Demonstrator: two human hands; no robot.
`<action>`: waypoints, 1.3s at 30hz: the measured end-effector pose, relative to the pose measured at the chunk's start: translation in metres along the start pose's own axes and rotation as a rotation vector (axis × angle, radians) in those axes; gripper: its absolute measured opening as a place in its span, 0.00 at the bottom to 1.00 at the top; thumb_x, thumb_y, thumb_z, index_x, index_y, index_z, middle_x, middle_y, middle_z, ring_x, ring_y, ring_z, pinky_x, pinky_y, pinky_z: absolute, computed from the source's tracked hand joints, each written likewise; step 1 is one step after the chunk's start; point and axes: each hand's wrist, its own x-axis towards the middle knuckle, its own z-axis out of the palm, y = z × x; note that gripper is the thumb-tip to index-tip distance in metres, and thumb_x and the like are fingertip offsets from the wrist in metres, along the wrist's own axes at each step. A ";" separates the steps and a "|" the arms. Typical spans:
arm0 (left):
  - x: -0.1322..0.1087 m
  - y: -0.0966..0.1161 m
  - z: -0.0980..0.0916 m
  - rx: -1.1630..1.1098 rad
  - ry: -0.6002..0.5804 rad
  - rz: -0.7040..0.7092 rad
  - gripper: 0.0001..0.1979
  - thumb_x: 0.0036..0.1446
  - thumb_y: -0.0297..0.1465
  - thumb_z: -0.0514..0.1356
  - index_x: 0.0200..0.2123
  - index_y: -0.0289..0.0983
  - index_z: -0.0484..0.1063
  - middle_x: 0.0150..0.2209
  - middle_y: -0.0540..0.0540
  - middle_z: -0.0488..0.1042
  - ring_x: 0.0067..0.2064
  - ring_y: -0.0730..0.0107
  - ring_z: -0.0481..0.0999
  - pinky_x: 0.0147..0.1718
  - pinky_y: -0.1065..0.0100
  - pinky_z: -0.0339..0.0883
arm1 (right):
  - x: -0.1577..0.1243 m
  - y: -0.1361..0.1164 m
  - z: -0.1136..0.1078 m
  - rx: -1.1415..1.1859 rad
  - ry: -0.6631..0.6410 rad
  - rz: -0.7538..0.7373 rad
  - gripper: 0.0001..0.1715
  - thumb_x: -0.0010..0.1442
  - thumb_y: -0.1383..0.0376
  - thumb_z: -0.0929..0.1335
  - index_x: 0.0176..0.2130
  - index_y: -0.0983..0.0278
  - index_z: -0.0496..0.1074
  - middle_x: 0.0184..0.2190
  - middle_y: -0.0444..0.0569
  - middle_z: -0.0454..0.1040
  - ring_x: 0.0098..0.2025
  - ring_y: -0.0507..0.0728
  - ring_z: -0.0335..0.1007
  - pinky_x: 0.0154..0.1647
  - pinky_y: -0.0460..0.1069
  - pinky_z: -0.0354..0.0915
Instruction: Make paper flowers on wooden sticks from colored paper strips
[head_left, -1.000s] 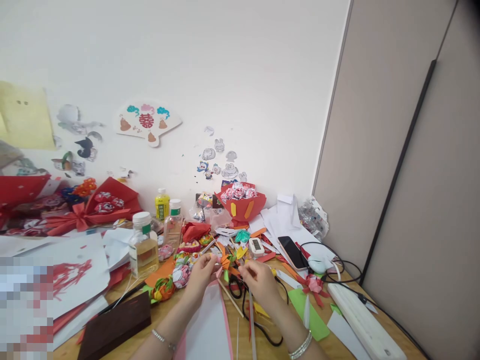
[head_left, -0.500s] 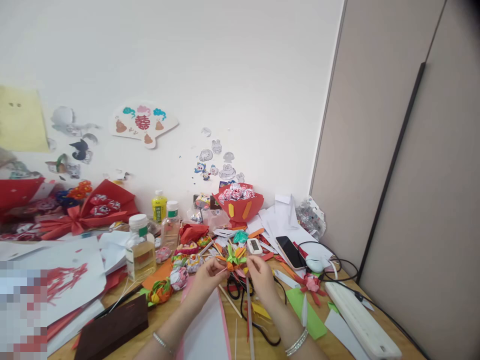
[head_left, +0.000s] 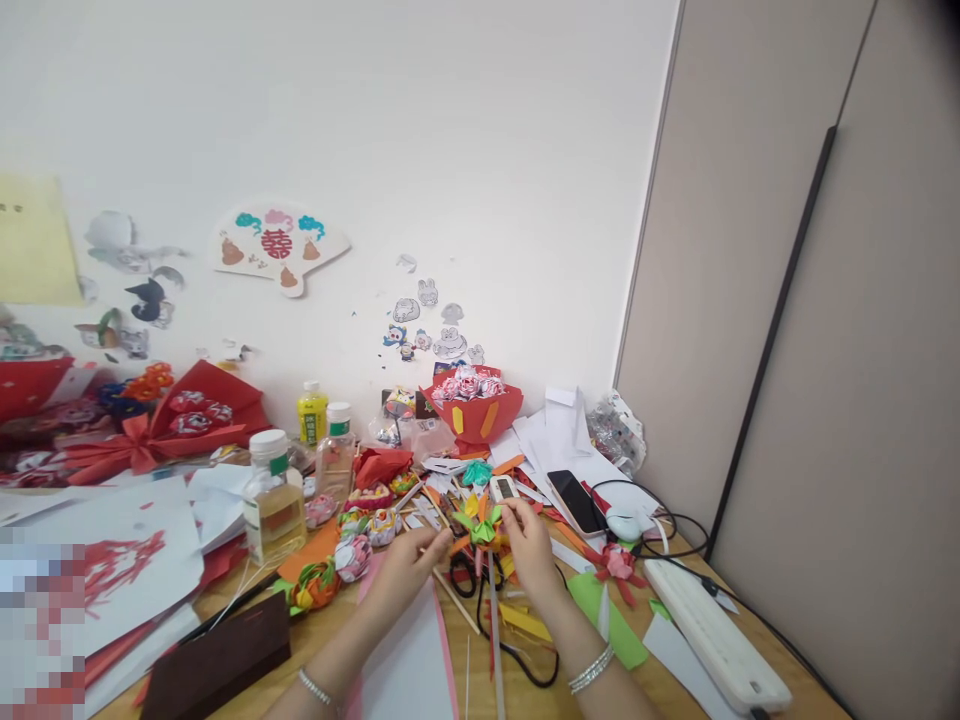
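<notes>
My right hand [head_left: 531, 548] pinches a small folded paper flower [head_left: 480, 522] with green, orange and yellow petals, lifted a little above the cluttered wooden table [head_left: 525, 690]. My left hand [head_left: 405, 572] is closed just left of it, pinching a thin wooden stick [head_left: 433, 549] that leads to the flower. Black-handled scissors [head_left: 466, 576] lie on the table under my hands. A pink and white sheet [head_left: 409, 665] lies below my left wrist.
Glue bottles [head_left: 274, 498] stand left of centre, beside paper balls [head_left: 352, 555]. A red paper bouquet [head_left: 471, 405] stands by the wall. A phone [head_left: 576, 502], a white mouse [head_left: 625, 523], cables and a white power strip [head_left: 712, 645] lie right. A dark box [head_left: 214, 660] sits front left.
Both hands have lifted the paper flower up and slightly right off the table. The camera view has drifted a little to the right.
</notes>
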 end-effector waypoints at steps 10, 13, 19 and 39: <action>0.000 -0.001 0.010 -0.207 -0.049 0.071 0.05 0.46 0.32 0.60 0.28 0.39 0.74 0.30 0.48 0.75 0.33 0.66 0.73 0.31 0.70 0.66 | -0.012 -0.021 0.008 -0.181 -0.250 -0.221 0.09 0.58 0.68 0.63 0.30 0.62 0.72 0.30 0.46 0.71 0.37 0.56 0.65 0.39 0.49 0.59; -0.004 0.003 0.014 -0.166 -0.048 0.040 0.03 0.46 0.29 0.59 0.24 0.38 0.73 0.25 0.49 0.74 0.29 0.67 0.71 0.30 0.71 0.64 | -0.014 -0.017 0.012 -0.181 -0.254 -0.160 0.07 0.56 0.70 0.64 0.30 0.62 0.71 0.30 0.46 0.72 0.37 0.56 0.66 0.38 0.48 0.59; -0.003 0.003 0.015 -0.184 -0.042 -0.018 0.05 0.44 0.32 0.61 0.26 0.37 0.72 0.26 0.50 0.74 0.28 0.68 0.70 0.28 0.71 0.62 | -0.016 -0.018 0.012 -0.110 -0.236 -0.054 0.06 0.54 0.70 0.65 0.31 0.62 0.71 0.30 0.45 0.73 0.35 0.56 0.68 0.34 0.47 0.61; -0.009 0.010 0.012 -0.176 0.086 0.158 0.07 0.52 0.33 0.57 0.32 0.40 0.73 0.34 0.45 0.75 0.37 0.64 0.73 0.37 0.66 0.67 | -0.017 -0.021 0.017 0.042 -0.180 -0.076 0.09 0.50 0.72 0.64 0.32 0.62 0.71 0.34 0.47 0.72 0.38 0.57 0.68 0.40 0.50 0.64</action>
